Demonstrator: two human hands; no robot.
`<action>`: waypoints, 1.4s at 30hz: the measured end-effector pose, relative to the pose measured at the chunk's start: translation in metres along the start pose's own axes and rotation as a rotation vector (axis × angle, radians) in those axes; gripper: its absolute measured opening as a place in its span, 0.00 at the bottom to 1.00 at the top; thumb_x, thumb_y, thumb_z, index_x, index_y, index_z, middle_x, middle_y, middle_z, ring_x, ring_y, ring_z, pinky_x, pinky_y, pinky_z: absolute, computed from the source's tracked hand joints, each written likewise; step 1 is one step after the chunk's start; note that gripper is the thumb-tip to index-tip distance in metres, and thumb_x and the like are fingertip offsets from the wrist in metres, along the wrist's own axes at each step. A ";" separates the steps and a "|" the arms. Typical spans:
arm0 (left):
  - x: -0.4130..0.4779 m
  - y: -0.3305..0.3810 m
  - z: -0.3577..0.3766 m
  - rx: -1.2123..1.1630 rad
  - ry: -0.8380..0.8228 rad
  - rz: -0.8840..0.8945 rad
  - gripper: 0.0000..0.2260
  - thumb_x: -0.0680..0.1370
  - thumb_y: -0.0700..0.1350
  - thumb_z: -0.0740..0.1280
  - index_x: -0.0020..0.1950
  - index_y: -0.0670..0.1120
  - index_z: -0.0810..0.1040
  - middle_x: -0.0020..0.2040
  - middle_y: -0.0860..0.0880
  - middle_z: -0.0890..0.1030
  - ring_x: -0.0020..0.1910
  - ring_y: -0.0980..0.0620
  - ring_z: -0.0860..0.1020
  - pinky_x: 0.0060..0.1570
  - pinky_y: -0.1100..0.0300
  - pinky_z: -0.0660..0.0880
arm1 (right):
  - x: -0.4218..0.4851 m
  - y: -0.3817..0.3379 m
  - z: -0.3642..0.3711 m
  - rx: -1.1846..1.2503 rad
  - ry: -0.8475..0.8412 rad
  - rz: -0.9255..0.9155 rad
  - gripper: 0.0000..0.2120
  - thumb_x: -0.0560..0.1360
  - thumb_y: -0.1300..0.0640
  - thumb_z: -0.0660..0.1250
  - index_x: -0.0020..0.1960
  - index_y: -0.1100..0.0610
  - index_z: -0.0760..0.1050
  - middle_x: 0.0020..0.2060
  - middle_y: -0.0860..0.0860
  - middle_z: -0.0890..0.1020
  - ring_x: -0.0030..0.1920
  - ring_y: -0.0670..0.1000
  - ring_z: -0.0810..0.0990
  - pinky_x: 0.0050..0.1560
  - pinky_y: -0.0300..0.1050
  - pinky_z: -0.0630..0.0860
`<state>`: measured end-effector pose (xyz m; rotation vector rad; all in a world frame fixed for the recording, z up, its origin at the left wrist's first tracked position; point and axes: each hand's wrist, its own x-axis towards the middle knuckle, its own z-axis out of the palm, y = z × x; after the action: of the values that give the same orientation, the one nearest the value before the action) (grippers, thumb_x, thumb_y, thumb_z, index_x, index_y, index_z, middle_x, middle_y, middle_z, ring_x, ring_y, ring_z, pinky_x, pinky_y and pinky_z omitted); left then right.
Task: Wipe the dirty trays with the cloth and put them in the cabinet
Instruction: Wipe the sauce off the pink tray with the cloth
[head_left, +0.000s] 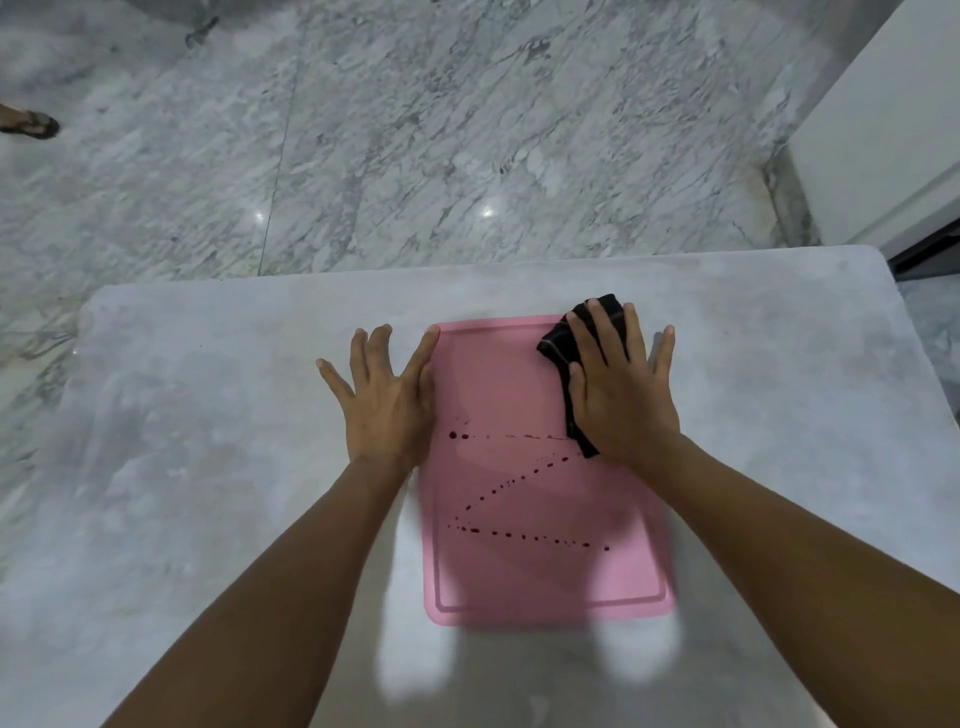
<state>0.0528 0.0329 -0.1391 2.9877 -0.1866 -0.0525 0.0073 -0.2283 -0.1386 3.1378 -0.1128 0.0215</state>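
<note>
Pink tray (545, 467) lies on the counter (208, 415), long axis near–far. Right hand (618, 395) presses the black cloth (558, 343) flat at the far-right corner, grip open-palmed. Stain trail (519, 493) sits nearward; I judge a near stroke. Left hand (387, 400), fingers spread, steadies the tray's left edge.

The right hand (618, 395) presses a black cloth (566, 353) flat on the stained pink tray (519, 561); the left hand (384, 400) steadies its edge on the surface (208, 467).

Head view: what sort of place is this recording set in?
Probably indoors in a home or lobby-like room: a polished marble floor, a grey stone-look table, and a white wall or cabinet at right.
</note>
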 end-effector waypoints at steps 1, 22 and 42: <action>0.000 -0.001 0.001 -0.015 0.006 0.001 0.20 0.86 0.54 0.48 0.78 0.64 0.58 0.75 0.42 0.61 0.78 0.37 0.53 0.70 0.26 0.46 | 0.000 -0.001 0.001 0.016 0.005 0.002 0.26 0.84 0.48 0.48 0.80 0.53 0.59 0.80 0.51 0.59 0.80 0.61 0.56 0.74 0.74 0.52; -0.002 -0.003 0.003 -0.051 0.056 0.046 0.24 0.82 0.46 0.57 0.78 0.59 0.63 0.73 0.41 0.64 0.76 0.35 0.57 0.69 0.25 0.46 | -0.028 -0.153 0.003 0.268 -0.062 0.047 0.30 0.81 0.47 0.49 0.82 0.53 0.55 0.82 0.51 0.52 0.82 0.57 0.49 0.76 0.70 0.41; 0.000 -0.004 -0.002 0.025 -0.007 0.052 0.21 0.86 0.54 0.47 0.79 0.59 0.58 0.77 0.45 0.62 0.79 0.38 0.53 0.68 0.22 0.42 | -0.072 -0.025 -0.007 0.066 -0.048 0.130 0.26 0.83 0.49 0.51 0.79 0.52 0.60 0.79 0.51 0.62 0.79 0.60 0.59 0.75 0.73 0.52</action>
<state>0.0529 0.0372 -0.1373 3.0063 -0.2679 -0.0553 -0.0627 -0.1981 -0.1322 3.1915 -0.3229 -0.0513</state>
